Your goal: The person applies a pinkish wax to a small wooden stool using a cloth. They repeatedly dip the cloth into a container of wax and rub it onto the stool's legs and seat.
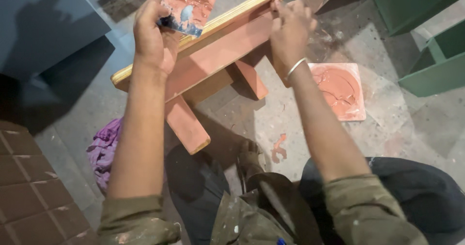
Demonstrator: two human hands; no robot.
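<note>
The small wooden stool (pixel 213 56) is held up off the floor (pixel 290 124), tilted, its top board running from lower left to upper right and its legs pointing down toward the person's lap. The top's edge shows pale raw plywood; the broad face under it, the rails and the two visible legs are coated in a reddish-brown filler or primer, matt and fairly even.

The left hand (pixel 154 36) is closed around a flat scraper (pixel 188 5) whose blade is smeared with the same red paste and a grey patch; the blade lies against the stool's upper edge. The right hand (pixel 289 29) is clamped over the far end of the stool, fingers curled on its edge, a thin bangle (pixel 295 68) on the wrist.

In my judgement the main risk is the stool slipping or twisting, since only one hand steadies it in the air while the other presses a blade on it; a hard push could turn it out of the grip and drop it on the floor or the knees. The coating looks as if it might still be soft, so the gripping fingers could mark it, and paste could smear onto the pale edge.

On the floor just right of the stool lies a square tile (pixel 341 90) spread with red paste; a purple rag (pixel 104 150) lies at the left, green cabinets (pixel 426 41) at the upper right.
</note>
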